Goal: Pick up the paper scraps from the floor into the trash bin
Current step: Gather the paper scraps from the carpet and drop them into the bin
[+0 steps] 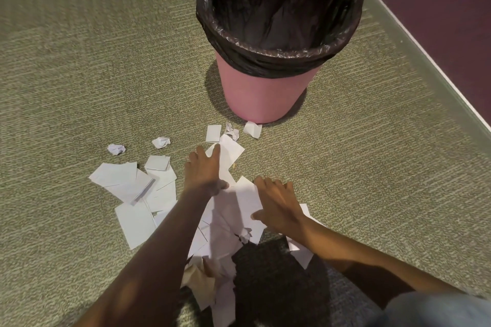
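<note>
Neither grip is closed. The left hand (206,167) lies spread, fingertips flat on a white paper sheet (229,150). The right hand (276,204) is spread too, palm down on the white heap of paper scraps (225,223) between the forearms. That heap runs lengthwise from the person toward the pink plastic trash bin with a black liner (265,93), which stands straight ahead beyond both hands; the left hand is nearer to it. On the grey-green carpet floor (79,74), a second cluster of flat white sheets (132,188) lies to the left, too overlapped to count. Countable are two crumpled white paper balls (116,148) at the left, three small white pieces (213,133) at the bin's foot, and one bin with no paper showing inside.
</note>
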Tool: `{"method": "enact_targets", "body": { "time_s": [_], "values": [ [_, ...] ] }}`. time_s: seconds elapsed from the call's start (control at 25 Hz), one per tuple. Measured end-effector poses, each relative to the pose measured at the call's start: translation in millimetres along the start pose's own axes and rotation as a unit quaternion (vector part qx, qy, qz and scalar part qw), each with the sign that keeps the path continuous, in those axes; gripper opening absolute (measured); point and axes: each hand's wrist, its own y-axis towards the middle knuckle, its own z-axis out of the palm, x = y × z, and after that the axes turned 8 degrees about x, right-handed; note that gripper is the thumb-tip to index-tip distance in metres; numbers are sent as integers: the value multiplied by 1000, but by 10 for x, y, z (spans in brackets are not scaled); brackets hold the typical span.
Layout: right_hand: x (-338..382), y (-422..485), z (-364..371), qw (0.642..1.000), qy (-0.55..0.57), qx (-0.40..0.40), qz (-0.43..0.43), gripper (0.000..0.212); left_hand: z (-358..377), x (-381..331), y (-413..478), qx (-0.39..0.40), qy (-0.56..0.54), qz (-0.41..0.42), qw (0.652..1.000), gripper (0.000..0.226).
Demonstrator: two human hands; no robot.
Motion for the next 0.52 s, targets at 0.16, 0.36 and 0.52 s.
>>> {"method": "enact_targets", "body": {
  "time_s": [0.16, 0.36, 0.52],
  "values": [
    [-71, 5, -82, 996, 65, 43, -37, 23, 9, 21, 24, -17, 3, 10, 1000, 95],
    [-167, 15, -196, 993, 92, 58, -50, 32, -12, -45, 60, 25, -23, 7, 999, 97],
    [-306, 59, -305, 975, 198, 79, -56, 16, -50, -90, 77, 49, -42, 18, 998, 84]
  ]
}}
